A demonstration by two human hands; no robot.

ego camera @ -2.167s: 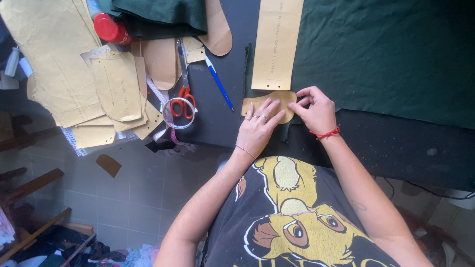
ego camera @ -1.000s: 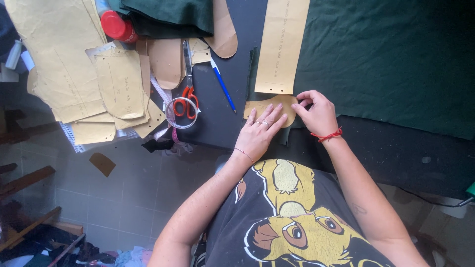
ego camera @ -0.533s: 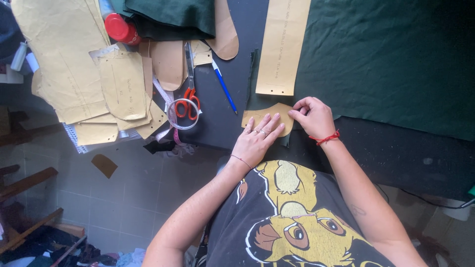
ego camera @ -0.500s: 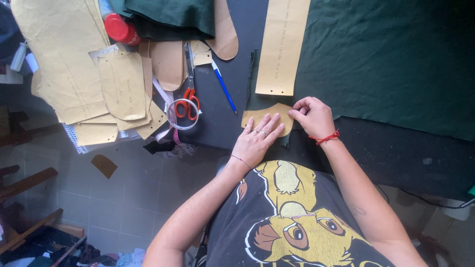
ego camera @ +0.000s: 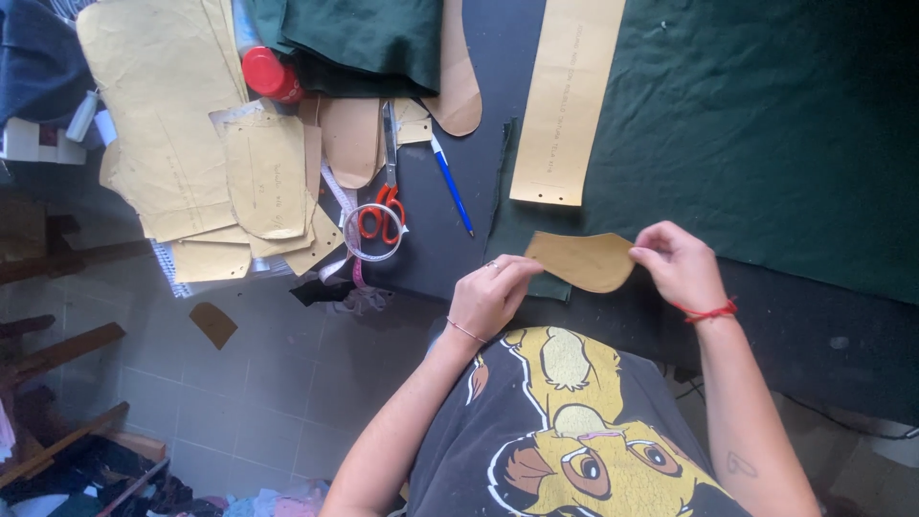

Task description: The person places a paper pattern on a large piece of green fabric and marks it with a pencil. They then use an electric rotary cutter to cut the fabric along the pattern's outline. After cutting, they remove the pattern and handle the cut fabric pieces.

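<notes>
A small curved tan paper pattern piece (ego camera: 584, 260) is held between both hands just above the near edge of the dark table. My left hand (ego camera: 490, 295) pinches its left tip; my right hand (ego camera: 678, 265), with a red string at the wrist, pinches its right end. Under the piece lies dark green fabric (ego camera: 766, 124) spread over the table. A long tan paper strip (ego camera: 565, 96) lies on the fabric just beyond the held piece.
Left of the hands lie red-handled scissors (ego camera: 387, 196), a blue pen (ego camera: 450, 184), a coiled measuring tape (ego camera: 371, 241), a stack of tan pattern pieces (ego camera: 206, 153), a red-capped container (ego camera: 271, 74) and folded green cloth (ego camera: 373, 38). A tiled floor (ego camera: 239, 402) lies below the table edge.
The small pattern piece was pressed flat on the fabric under both hands; now both hands have lifted it by its ends, slightly nearer to me.
</notes>
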